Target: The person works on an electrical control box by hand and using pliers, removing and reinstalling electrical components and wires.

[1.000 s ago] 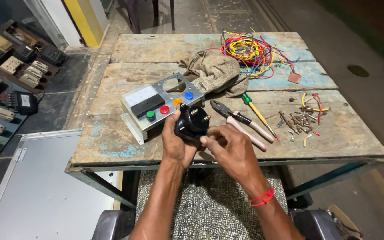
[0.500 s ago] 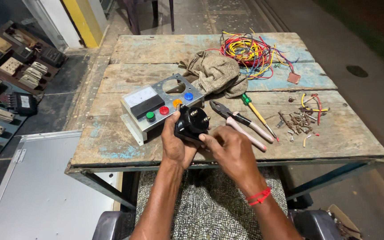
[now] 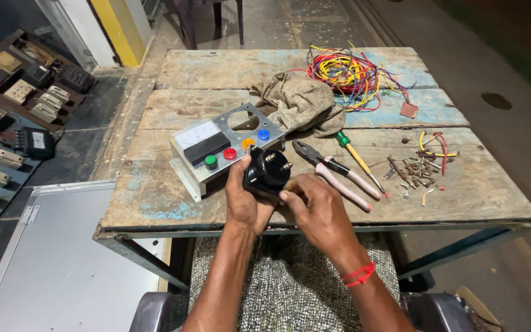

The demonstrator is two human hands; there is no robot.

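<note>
My left hand [image 3: 244, 200] grips a round black meter [image 3: 268, 172] with two brass studs on its back, held just above the near edge of the wooden table [image 3: 155, 209]. My right hand [image 3: 314, 209] touches the meter's lower right side with its fingertips. Just behind the meter stands a grey metal control panel [image 3: 219, 150] with a white dial, a round cut-out and green, red, orange and blue buttons.
Pink-handled pliers [image 3: 336, 172] and a green-handled screwdriver [image 3: 356, 158] lie right of the meter. Small screws and wire scraps [image 3: 419, 166] sit at the right; a crumpled cloth [image 3: 299, 104] and a tangle of coloured wires [image 3: 348, 74] at the back. Electrical parts [image 3: 26, 117] lie on the floor at left.
The meter and both hands stay in nearly the same place; my right fingers shift slightly against the meter's side.
</note>
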